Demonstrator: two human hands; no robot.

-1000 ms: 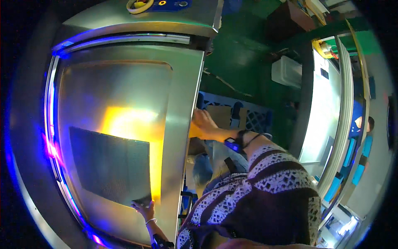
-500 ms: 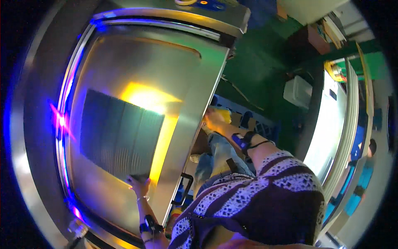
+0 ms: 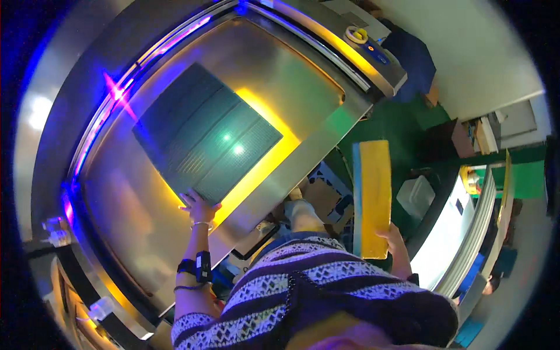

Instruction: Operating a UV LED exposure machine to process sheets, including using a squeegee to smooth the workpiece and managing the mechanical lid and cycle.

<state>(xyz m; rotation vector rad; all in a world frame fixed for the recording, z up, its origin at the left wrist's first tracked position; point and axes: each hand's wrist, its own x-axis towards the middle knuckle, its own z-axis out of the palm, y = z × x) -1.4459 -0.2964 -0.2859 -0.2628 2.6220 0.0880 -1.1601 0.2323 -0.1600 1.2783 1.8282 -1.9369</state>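
Observation:
A dark grey-green rectangular panel (image 3: 204,128) with faint lines lies flat on a steel work surface (image 3: 303,76). My left hand (image 3: 201,209) rests on its near corner, the fingers spread and the thumb out to the side. To the right of the steel surface, my right hand (image 3: 395,239) grips a long yellow board (image 3: 375,192) by its lower right edge. A blue strip runs along the board's left side. My right fingers are partly hidden behind the board.
A raised steel rim with purple-blue lights (image 3: 96,131) borders the surface. A control box (image 3: 373,52) with a tape roll (image 3: 356,35) stands at the far right corner. Along the right are a white bin (image 3: 416,194) and a brightly lit panel (image 3: 446,216). A black handle (image 3: 256,244) sits at the near edge.
My right hand has come up from beside my legs, bringing the yellow board into full view. My left hand stays at the panel's corner, its fingers now spread. The view has turned.

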